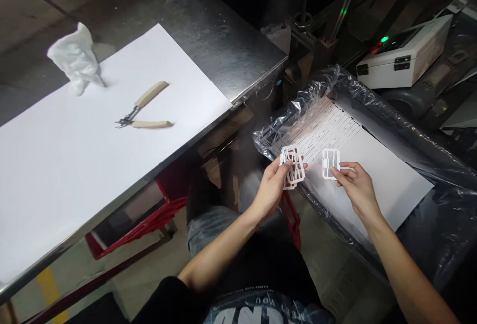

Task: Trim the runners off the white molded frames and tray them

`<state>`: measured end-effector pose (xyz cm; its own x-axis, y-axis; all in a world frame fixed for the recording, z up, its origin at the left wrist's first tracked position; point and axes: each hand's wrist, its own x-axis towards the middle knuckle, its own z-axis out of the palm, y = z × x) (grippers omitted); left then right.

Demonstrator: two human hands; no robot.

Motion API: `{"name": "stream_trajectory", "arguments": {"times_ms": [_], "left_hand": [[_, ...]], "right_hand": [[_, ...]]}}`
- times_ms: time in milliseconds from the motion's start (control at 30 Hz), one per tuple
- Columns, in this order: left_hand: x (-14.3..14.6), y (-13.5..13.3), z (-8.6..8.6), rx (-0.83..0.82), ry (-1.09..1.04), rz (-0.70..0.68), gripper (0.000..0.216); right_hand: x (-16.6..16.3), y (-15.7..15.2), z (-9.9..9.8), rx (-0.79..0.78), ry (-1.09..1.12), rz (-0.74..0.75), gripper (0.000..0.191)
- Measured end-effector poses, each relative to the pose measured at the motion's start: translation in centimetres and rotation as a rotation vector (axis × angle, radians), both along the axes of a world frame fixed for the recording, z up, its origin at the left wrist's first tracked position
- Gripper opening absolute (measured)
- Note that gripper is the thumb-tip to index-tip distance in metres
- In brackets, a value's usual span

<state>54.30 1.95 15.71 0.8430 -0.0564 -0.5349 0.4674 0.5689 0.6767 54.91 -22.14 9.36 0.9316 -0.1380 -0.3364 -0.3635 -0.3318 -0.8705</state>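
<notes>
My left hand (271, 188) is closed on a small stack of white plastic frame parts (292, 166), held upright by thumb and fingers at the near left corner of a bin. My right hand (357, 185) pinches a single white plastic frame part (330, 163) between thumb and forefinger, just above the bin's contents. Both hands hover over a black bin lined with clear plastic film (428, 135), which holds a white sheet (387, 175) and rows of more white parts (328, 122) at its far end.
To the left stands a metal table (223, 45) covered by a large white sheet (93, 155). On it lie beige-handled cutters (146, 111) and a crumpled white cloth (76, 58). A white box with a green light (404, 53) sits behind the bin. Red frame legs (149, 224) show under the table.
</notes>
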Motion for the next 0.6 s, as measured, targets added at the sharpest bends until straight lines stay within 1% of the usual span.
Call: {"name": "stream_trajectory", "arguments": {"times_ms": [100,200,267,333,467,600], "left_hand": [[-0.2,1.0,0.1,0.032,-0.028,0.013,0.057],[-0.8,2.0,0.2,0.066,-0.032,0.007,0.054],[-1.3,2.6,0.2,0.078,-0.024,0.011,0.050],[-1.7,3.0,0.2,0.070,-0.015,0.031,0.045],[-2.2,3.5,0.2,0.060,0.003,0.054,0.047],[-2.5,3.8,0.3,0.070,0.020,0.048,0.050]], "right_hand": [[0.6,-1.4,-3.4,-0.119,0.039,0.092,0.064],[0.3,-2.2,-5.2,-0.246,0.022,0.252,0.059],[0.0,-2.6,-5.7,-0.315,-0.020,0.356,0.057],[0.1,-2.8,-6.0,-0.372,-0.077,0.427,0.057],[0.5,-3.0,-6.7,-0.458,-0.189,0.485,0.058],[0.3,-3.1,-7.1,-0.502,-0.272,0.529,0.064]]}}
